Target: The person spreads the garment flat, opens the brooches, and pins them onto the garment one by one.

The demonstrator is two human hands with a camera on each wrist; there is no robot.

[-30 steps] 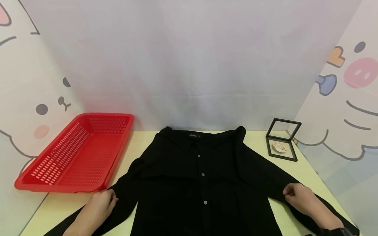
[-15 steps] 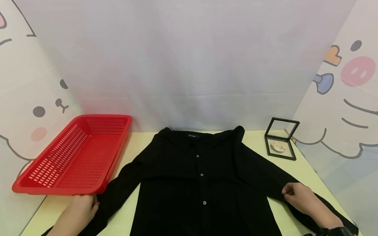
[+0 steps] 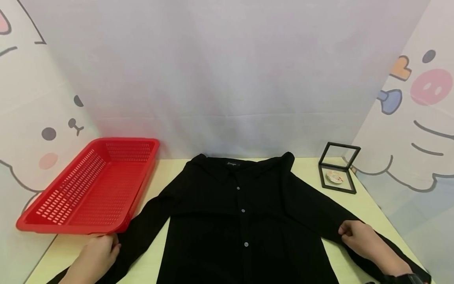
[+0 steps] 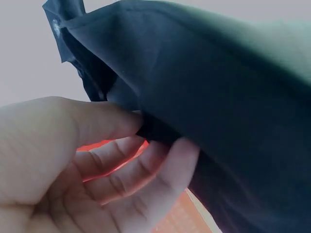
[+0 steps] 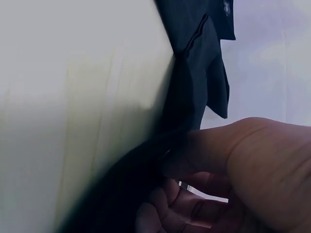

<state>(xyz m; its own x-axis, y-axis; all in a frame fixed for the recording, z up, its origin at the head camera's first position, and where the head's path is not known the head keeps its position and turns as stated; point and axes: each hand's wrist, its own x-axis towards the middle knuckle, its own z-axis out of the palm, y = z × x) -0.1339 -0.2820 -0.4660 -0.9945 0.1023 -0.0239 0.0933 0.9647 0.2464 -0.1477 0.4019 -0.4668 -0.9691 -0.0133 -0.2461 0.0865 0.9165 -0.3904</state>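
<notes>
A black button-up shirt lies front side up with its collar toward the back wall and both sleeves spread out. My left hand pinches the left-side sleeve, just in front of the red basket. In the left wrist view, thumb and fingertips of the left hand grip a fold of the dark cloth. On the other side my right hand pinches the right-side sleeve. The right wrist view has the right hand holding bunched black fabric.
A red plastic basket with slotted walls stands at the back left, its front edge close to the left hand. At the back right is a black-framed clear case, lid raised, with a small pale round item in it. Curtains with cartoon prints enclose the pale table.
My left hand has moved left and slightly down with the sleeve, straightening it outward. The right hand keeps its hold in the same place. Basket and case stay put.
</notes>
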